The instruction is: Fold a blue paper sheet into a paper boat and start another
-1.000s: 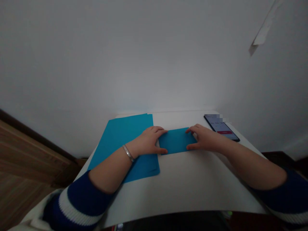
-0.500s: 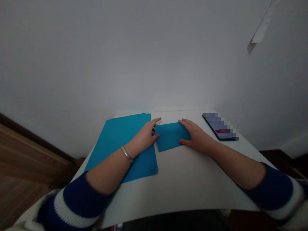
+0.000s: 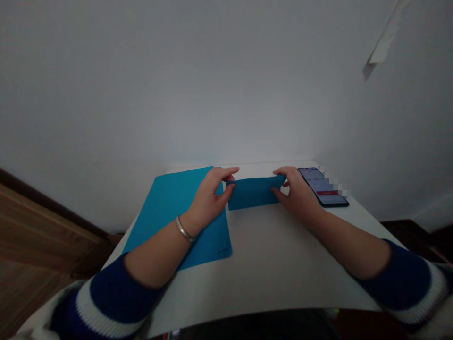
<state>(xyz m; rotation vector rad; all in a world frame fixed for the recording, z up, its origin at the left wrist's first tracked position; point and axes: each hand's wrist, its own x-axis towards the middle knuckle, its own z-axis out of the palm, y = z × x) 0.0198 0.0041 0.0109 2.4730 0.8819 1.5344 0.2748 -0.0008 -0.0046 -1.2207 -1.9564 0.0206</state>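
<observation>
Our left hand [image 3: 209, 196] and right hand [image 3: 296, 194] pinch opposite ends of a small blue paper [image 3: 253, 193]. We see it as a plain, long rectangle, its top edge slightly uneven, tilted up over the white table [image 3: 283, 264], beside the larger blue sheets [image 3: 170, 203].

Blue sleeves [image 3: 118, 288], white ribbed bands [image 3: 101, 318]; silver bracelet [image 3: 182, 230], left wrist [image 3: 191, 222].

Matt paper sheet [image 3: 253, 194], shiny metal bracelet [image 3: 182, 229]
</observation>
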